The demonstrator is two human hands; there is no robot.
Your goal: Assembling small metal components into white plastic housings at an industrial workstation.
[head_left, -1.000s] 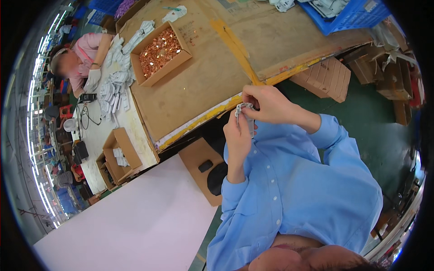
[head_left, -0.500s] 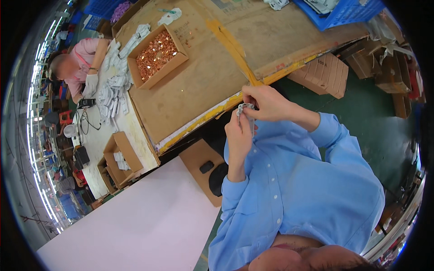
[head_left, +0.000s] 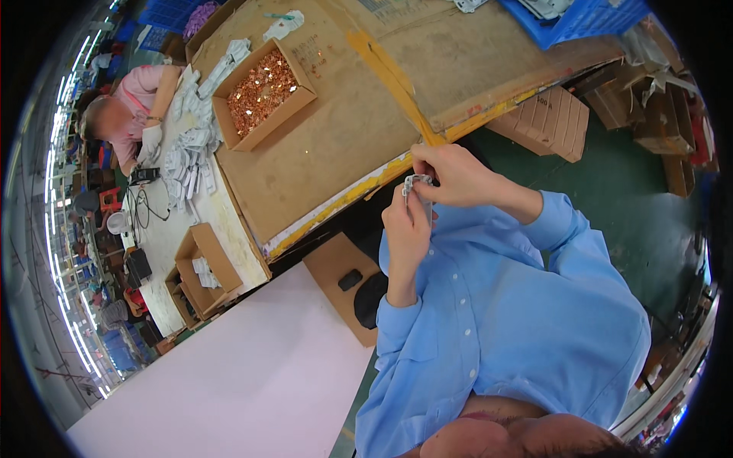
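Just off the table's near edge, my left hand (head_left: pixel 407 233) is closed round a small whitish plastic housing (head_left: pixel 417 181), held upright with its open-looking end on top. Over that end bends my right hand (head_left: pixel 456 175), its thumb and fingers pinched together at the housing's rim. Whatever lies between the right fingertips is hidden. On the table to the left, a cardboard box (head_left: pixel 308 98) holds many small copper-coloured metal pieces (head_left: pixel 263 91).
A co-worker's gloved hand (head_left: pixel 151 141) is beside a pile of white plastic parts (head_left: pixel 189 164) at the far left. A blue crate (head_left: pixel 576 27) stands at the back right. Cartons (head_left: pixel 546 126) lie on the floor to the right. A white board (head_left: pixel 229 366) spans the lower left.
Both hands stay together at the housing, with only a slight shift of the fingers. The view has moved a little; the co-worker's head is slightly nearer the table.
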